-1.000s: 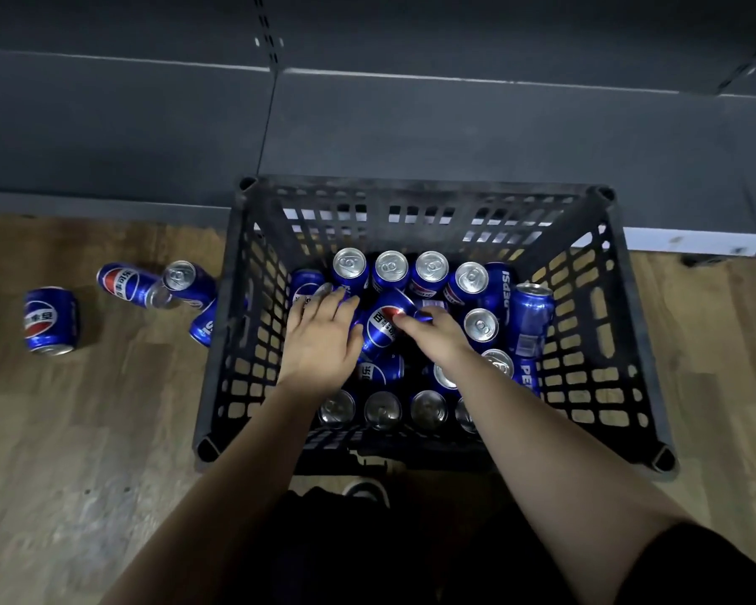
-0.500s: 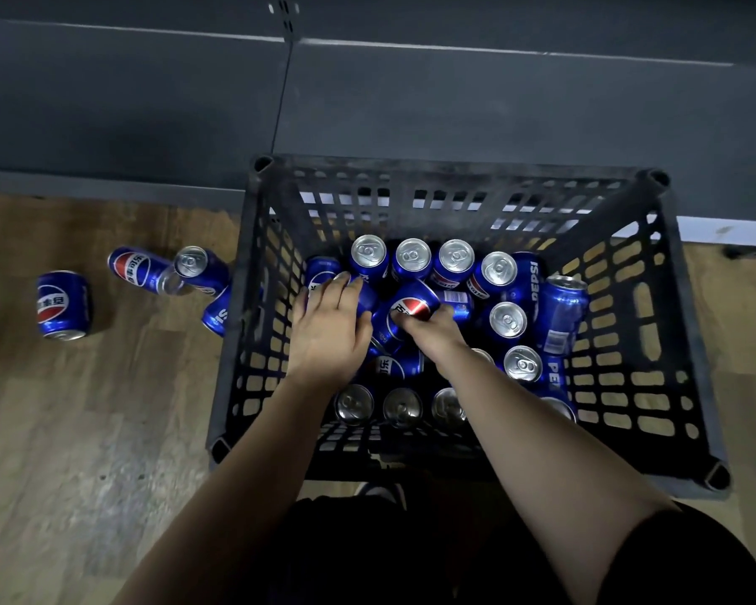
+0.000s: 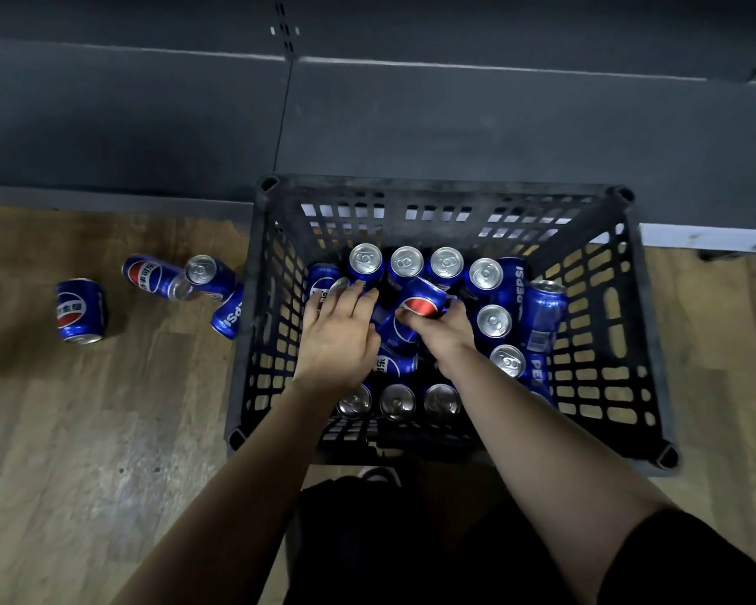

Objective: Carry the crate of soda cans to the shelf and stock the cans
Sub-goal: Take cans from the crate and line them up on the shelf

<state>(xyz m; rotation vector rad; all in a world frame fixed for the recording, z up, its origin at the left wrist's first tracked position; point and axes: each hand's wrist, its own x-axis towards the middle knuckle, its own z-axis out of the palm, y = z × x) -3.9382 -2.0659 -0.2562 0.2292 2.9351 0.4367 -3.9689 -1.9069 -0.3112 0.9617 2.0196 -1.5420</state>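
A black slatted plastic crate (image 3: 620, 342) stands on the wooden floor against the dark shelf base (image 3: 455, 124). Inside it are several blue soda cans, some upright with silver tops, some lying on their sides. Both my hands are down in the crate. My right hand (image 3: 444, 331) grips a blue can (image 3: 422, 301) that lies tilted on top of the others. My left hand (image 3: 339, 338) rests palm down over cans at the crate's left side, fingers spread; whether it holds one is hidden.
Several cans lie loose on the floor left of the crate: one apart (image 3: 79, 310), two together (image 3: 167, 277), one against the crate wall (image 3: 228, 316). My dark clothing shows below, near the crate's front edge. A white baseboard (image 3: 708, 238) runs at right.
My right hand has closed further around the tilted can and drawn it a little up. The left hand has stayed over the left cans. The view has shifted slightly.
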